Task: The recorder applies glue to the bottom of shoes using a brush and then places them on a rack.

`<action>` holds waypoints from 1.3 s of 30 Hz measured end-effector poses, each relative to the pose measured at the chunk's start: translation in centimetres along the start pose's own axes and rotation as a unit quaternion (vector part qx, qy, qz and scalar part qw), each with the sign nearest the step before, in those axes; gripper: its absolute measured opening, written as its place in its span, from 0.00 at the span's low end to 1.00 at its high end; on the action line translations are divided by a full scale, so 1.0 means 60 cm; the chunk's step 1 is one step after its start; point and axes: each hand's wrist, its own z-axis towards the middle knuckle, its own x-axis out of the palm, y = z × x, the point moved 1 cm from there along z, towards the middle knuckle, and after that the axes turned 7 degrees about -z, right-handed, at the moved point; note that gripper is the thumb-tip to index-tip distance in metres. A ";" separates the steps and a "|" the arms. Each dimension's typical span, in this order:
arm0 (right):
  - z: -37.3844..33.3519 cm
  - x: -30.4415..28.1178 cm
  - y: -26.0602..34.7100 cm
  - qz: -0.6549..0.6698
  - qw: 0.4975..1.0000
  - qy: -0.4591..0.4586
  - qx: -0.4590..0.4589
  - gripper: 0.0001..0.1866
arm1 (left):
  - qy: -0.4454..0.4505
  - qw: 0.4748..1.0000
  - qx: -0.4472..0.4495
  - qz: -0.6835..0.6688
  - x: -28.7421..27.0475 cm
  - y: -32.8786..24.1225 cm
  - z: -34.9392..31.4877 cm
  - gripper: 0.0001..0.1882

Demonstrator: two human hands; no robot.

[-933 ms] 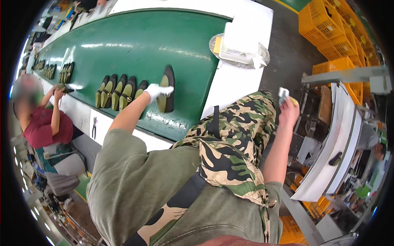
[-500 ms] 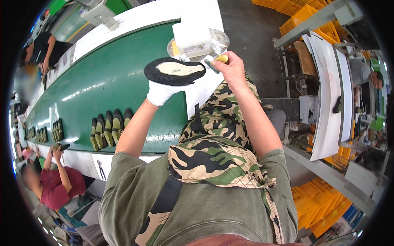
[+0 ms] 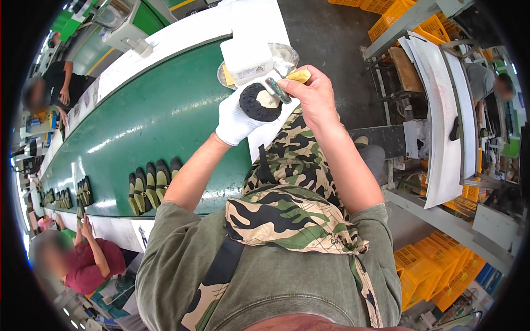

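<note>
In my white-gloved left hand (image 3: pixel 231 122) is a black shoe upper (image 3: pixel 254 112), its gathered edge folded around a cream sole face. One rounded end points at me, so most of its length is hidden. My bare right hand (image 3: pixel 319 102) pinches a small brush-like tool (image 3: pixel 277 90) with a yellow handle and a stained greenish head. The tool's head is right at the upper's edge; I cannot tell if it touches. Just beyond both hands stands a white plastic tub (image 3: pixel 245 59) on a round metal tray (image 3: pixel 289 53).
Green-black shoes (image 3: pixel 148 185) stand in rows on the green conveyor belt (image 3: pixel 160 110) at left. Co-workers sit beyond it, one in a maroon shirt (image 3: pixel 91 265). To the right are a white-topped rack (image 3: pixel 436 127) and yellow crates (image 3: pixel 430 270).
My left hand has turned the upper from lying sideways to end-on and brought it nearer the right hand. The brush-like tool has moved slightly left and down to its edge.
</note>
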 end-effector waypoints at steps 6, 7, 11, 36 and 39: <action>-0.004 0.003 0.059 0.043 0.996 0.036 -0.066 0.09 | 0.075 0.983 -0.132 -0.107 0.014 -0.016 0.016 0.36; 0.002 0.000 0.060 0.042 0.996 0.039 -0.070 0.09 | 0.073 0.983 -0.128 -0.106 0.011 -0.019 0.022 0.36; 0.037 -0.024 0.057 0.076 0.987 0.023 -0.138 0.09 | 0.202 0.939 -0.179 -0.212 0.010 -0.034 0.050 0.41; 0.004 -0.129 0.069 -0.142 0.947 -0.012 -0.286 0.14 | 0.218 0.728 -0.259 -0.596 0.082 -0.031 0.071 0.34; -0.048 -0.167 0.052 -0.143 0.958 0.033 -0.246 0.14 | 0.125 0.768 -0.280 -0.563 0.103 -0.043 0.077 0.30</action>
